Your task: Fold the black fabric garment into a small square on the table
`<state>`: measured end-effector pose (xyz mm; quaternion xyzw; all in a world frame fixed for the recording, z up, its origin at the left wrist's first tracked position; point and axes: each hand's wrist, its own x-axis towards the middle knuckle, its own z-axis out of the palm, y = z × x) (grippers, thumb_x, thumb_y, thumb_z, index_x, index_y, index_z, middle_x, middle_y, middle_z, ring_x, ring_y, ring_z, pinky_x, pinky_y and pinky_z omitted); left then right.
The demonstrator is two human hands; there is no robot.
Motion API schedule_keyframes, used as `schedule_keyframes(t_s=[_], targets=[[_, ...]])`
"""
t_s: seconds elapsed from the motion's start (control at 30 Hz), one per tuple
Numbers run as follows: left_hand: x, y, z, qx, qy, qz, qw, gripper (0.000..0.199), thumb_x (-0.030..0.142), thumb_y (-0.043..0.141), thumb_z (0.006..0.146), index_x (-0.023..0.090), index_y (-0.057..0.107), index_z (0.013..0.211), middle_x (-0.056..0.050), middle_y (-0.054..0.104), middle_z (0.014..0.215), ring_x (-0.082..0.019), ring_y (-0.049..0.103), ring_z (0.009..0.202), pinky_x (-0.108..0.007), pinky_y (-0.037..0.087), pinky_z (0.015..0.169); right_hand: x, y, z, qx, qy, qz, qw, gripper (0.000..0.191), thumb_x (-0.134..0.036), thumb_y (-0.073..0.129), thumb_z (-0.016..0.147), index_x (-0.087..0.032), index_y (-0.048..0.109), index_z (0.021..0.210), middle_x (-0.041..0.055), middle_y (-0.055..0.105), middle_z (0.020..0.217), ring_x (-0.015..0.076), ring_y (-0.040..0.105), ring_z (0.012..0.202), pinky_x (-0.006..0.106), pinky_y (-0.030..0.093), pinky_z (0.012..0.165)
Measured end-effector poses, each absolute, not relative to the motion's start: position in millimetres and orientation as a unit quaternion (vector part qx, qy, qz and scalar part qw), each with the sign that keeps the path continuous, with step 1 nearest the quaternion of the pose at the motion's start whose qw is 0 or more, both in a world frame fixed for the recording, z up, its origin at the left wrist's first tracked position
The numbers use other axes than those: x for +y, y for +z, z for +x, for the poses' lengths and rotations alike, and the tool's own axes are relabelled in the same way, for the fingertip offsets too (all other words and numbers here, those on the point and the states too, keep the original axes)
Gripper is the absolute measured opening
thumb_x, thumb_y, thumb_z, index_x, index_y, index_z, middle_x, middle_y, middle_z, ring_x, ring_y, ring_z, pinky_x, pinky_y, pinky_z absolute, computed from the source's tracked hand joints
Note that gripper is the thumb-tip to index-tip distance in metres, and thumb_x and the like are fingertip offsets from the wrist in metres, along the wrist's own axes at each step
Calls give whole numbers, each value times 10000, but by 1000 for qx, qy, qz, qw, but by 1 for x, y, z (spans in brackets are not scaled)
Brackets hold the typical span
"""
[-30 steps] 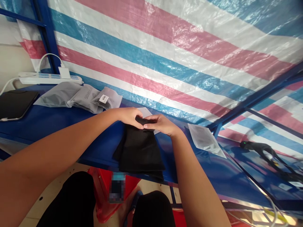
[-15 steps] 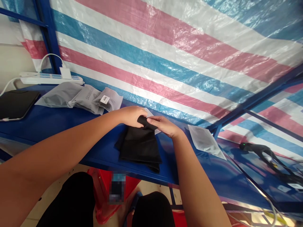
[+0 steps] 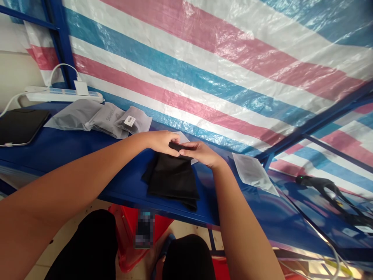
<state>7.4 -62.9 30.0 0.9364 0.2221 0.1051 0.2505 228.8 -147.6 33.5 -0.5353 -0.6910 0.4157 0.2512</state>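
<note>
A black folded cloth (image 3: 174, 177), perhaps a garment, lies on the blue table (image 3: 122, 182) in front of me. Its far end is bunched or rolled, and both hands grip it there. My left hand (image 3: 163, 142) is closed around the left side of that roll, thumb toward me. From the right, my right hand (image 3: 198, 153) pinches the same roll between thumb and fingers. Part of the roll is hidden by the fingers. Just behind the hands, a pale flat sheet or bag (image 3: 181, 137) shows partly from under them.
Several frosted zip bags (image 3: 109, 120) with dark contents lie back left, by a white power strip (image 3: 62, 94) and a black tablet-like case (image 3: 21, 126). Another frosted bag (image 3: 253, 173) lies right. Black straps (image 3: 323, 186) rest farther right. A red stool (image 3: 125, 233) stands below.
My right thumb has shifted down onto the near side of the black roll, and its fingers have closed over the far side. The cloth's flat part stays put.
</note>
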Motion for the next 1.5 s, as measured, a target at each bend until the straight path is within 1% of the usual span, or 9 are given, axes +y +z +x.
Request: schedule_keyframes(t_s=[0.2,0.43,0.67,0.8,1.07,1.2,1.3,1.4,1.5], targets=[[-64,27,12,237,100,938,232,591,654,660,703,253,602,1134,-61,674,1092,-226,623,878,-310,402,682,-146,34,228,-690,403,-545,254,355,-533,740,819,-310,771,1093,9,739,1128,279,647,1117,471,476,1041],[-64,26,13,225,96,941,233,562,619,675,700,261,594,1125,-58,662,1106,-229,612,902,-315,401,696,-147,33,230,-691,408,-535,264,366,-490,799,758,-265,734,1039,35,718,1085,254,646,1047,457,489,989],[-63,30,9,195,76,927,312,539,638,565,790,291,616,1200,-48,624,1272,-235,581,1072,-315,423,840,-145,28,229,-692,428,-502,292,368,-411,867,668,-242,630,894,2,673,1003,209,629,986,381,506,900],[-57,32,7,205,61,913,347,564,632,595,782,308,639,1241,-35,633,1317,-240,583,1132,-310,432,903,-145,28,229,-696,431,-501,281,360,-397,867,666,-237,610,861,-15,641,922,182,613,877,341,511,795],[-51,35,3,256,5,903,345,703,672,670,700,346,634,1321,-34,618,1386,-278,602,1158,-312,469,878,-147,31,228,-713,418,-502,255,377,-403,861,666,-242,621,908,5,650,964,195,614,886,316,509,720],[-53,34,4,239,3,911,336,689,641,686,691,324,637,1300,-41,620,1374,-276,597,1159,-305,463,868,-149,34,225,-724,421,-486,249,352,-366,855,670,-240,626,906,-1,641,990,190,604,918,316,507,763],[-58,35,5,226,18,920,318,690,648,681,699,300,618,1292,-53,593,1391,-278,579,1173,-303,453,860,-151,37,226,-703,441,-495,257,343,-396,822,725,-249,648,982,15,658,1063,200,613,974,321,505,811],[-63,36,7,210,32,928,307,663,666,675,701,274,616,1232,-62,617,1306,-268,599,1093,-307,452,798,-153,40,230,-664,451,-539,255,411,-457,778,786,-256,655,1122,52,676,1153,214,628,1003,314,505,806],[-67,36,9,190,45,940,279,580,652,675,697,253,628,1116,-59,645,1151,-253,615,965,-317,435,720,-153,42,233,-663,440,-565,217,470,-505,762,801,-235,676,1176,76,689,1166,223,635,994,314,505,795]])
